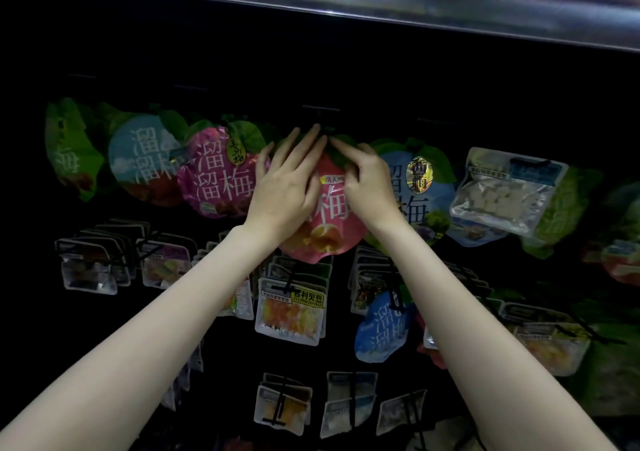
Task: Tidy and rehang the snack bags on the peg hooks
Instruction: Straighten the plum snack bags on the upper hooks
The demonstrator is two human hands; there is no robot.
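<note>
**Both hands on the pink bag**

Left hand lies flat, fingers straight, on the pink snack bag at frame centre. Right hand pinches its green top under a peg hook; blue bag just right.

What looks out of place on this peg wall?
Two things. A clear rectangular pouch hangs tilted in the top row among the round plum bags. Lower down, a blue round plum bag sits in the row of clear pouches, apart from its kind. Both hands, left hand and right hand, are on the pink plum bag.
</note>
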